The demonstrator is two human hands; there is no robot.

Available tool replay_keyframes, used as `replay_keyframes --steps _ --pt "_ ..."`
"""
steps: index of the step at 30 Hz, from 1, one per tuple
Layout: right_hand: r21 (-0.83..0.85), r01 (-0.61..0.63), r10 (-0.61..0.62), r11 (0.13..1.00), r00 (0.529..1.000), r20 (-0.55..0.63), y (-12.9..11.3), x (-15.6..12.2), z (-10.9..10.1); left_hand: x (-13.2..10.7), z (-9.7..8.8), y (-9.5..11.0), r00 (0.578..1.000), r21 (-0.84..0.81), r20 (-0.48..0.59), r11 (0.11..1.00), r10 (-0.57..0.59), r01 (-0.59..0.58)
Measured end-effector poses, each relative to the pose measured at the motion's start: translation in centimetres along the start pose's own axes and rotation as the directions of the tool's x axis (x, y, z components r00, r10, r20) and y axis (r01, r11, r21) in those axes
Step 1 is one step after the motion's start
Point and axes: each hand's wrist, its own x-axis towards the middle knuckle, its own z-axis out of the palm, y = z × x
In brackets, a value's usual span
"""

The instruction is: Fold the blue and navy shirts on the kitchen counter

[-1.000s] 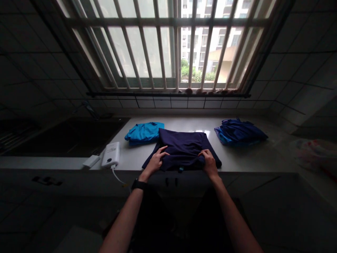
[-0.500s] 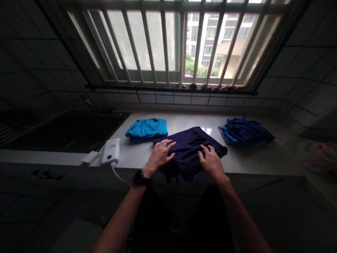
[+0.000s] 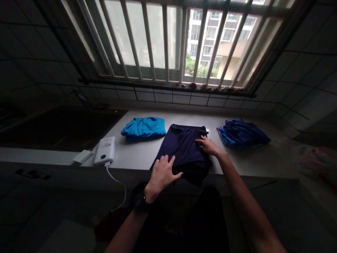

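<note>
A dark navy garment [image 3: 184, 144], which looks like a pair of shorts, lies spread and wrinkled on the counter, its near end hanging over the front edge. My left hand [image 3: 163, 174] rests at its near left part, fingers spread and thumb apart. On its right side lies my right hand [image 3: 207, 144], fingers stretched over the cloth. Neither hand visibly grips the fabric. To the left sits a folded bright blue garment [image 3: 144, 128]. A folded pile of darker blue clothing [image 3: 242, 133] lies to the right.
On the white counter [image 3: 131, 154], a white power bank [image 3: 105, 150] with a cable [image 3: 118, 182] hanging over the edge stands beside a small white box [image 3: 82, 157]. A dark sink [image 3: 60, 126] is at left, a plastic bag [image 3: 313, 161] at right. A barred window [image 3: 165, 45] is behind.
The navy garment has turned on the counter and its near left corner now reaches the front edge. My left hand has moved toward me; my right hand has moved slightly away from me.
</note>
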Motion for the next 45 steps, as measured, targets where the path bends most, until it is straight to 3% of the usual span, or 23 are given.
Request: replay_keyframes --steps 3,7,9,11,14,18,20,23,25,27,28,29,32,34,36,39,42,44,45 --pt "-0.003 0.089 -0.088 0.996 0.974 -0.21 -3.4 -4.4 2.1 -0.8 0.5 -1.7 0.992 -0.019 -0.016 0.992 0.125 -0.125" --pt "-0.068 0.175 -0.186 0.982 0.958 -0.219 -6.8 -11.2 9.0 -1.7 1.8 -3.9 0.982 0.043 -0.034 0.982 0.185 -0.183" --pt "-0.119 0.124 -0.152 0.985 0.952 -0.266 -7.3 -12.4 11.4 -1.6 1.6 -4.3 0.979 0.063 -0.012 0.977 0.205 -0.204" --pt "-0.129 0.091 -0.128 0.987 0.939 -0.318 -7.1 -12.4 12.2 -1.3 0.6 -4.2 0.972 0.061 0.028 0.97 0.234 -0.236" --pt "-0.083 0.169 -0.187 0.982 0.929 -0.318 -6.3 -12.1 10.6 -1.3 -1.7 -3.8 0.962 0.036 0.123 0.968 0.244 -0.25" --pt "0.031 0.267 -0.253 0.963 0.938 -0.237 -5.2 -12.5 5.4 -1.9 -5.2 -3.9 0.947 -0.127 0.203 0.966 0.247 -0.225" --pt "0.112 0.267 -0.241 0.957 0.949 -0.202 -4.8 -12.0 2.1 -1.4 -6.8 -4.0 0.959 -0.243 0.132 0.946 0.252 -0.215" --pt "0.18 0.273 -0.245 0.945 0.956 -0.163 -4.7 -9.3 -2.9 1.8 -8.6 -3.5 0.977 -0.298 -0.046 0.931 0.209 -0.213" --pt "0.078 0.218 -0.18 0.973 0.924 -0.337 -5.2 -6.9 -4.8 4.7 -8.9 -2.6 0.978 -0.248 -0.156 0.953 0.138 -0.174" --pt "-0.013 0.105 -0.095 0.994 0.833 -0.545 -5.8 -4.8 -4.7 7.3 -7.8 -1.6 0.963 -0.143 -0.263 0.985 0.053 -0.093" --pt "-0.037 0.068 -0.077 0.997 0.808 -0.584 -6.0 -4.1 -3.9 8.2 -6.8 -1.2 0.957 -0.082 -0.286 0.994 0.045 -0.071" --pt "-0.052 0.05 -0.07 0.997 0.821 -0.567 -6.1 -3.6 -2.6 8.8 -5.6 -0.9 0.962 -0.03 -0.264 0.997 0.065 -0.075" --pt "-0.082 0.0 -0.024 0.997 0.952 -0.305 -5.6 -3.4 2.5 8.7 -1.2 -0.8 0.99 0.039 -0.076 0.992 0.122 -0.119" --pt "-0.098 -0.051 0.03 0.994 0.978 -0.206 -4.8 -3.6 5.4 7.9 1.3 -1.2 0.994 0.041 -0.024 0.994 0.102 -0.101" --pt "-0.101 -0.065 0.042 0.993 0.977 -0.211 -4.2 -3.8 7.2 7.3 2.6 -1.6 0.996 0.033 -0.036 0.996 0.085 -0.084" --pt "-0.082 -0.057 0.032 0.995 0.96 -0.279 -3.7 -3.7 7.8 7.5 2.9 -1.9 0.996 -0.006 -0.043 0.997 0.082 -0.083" --pt "0.042 -0.019 0.033 0.999 0.936 -0.35 -2.8 -3.3 7.0 7.9 2.4 -2.0 0.998 -0.082 -0.037 0.995 0.05 -0.053" --pt "0.169 -0.072 0.143 0.983 0.876 -0.46 -1.5 -2.9 6.3 7.8 2.4 -2.3 0.987 -0.136 -0.108 0.985 -0.12 0.105" --pt "0.228 -0.133 0.235 0.965 0.823 -0.517 -0.7 -2.6 6.0 7.7 2.4 -2.4 0.957 -0.17 -0.162 0.962 -0.24 0.212"
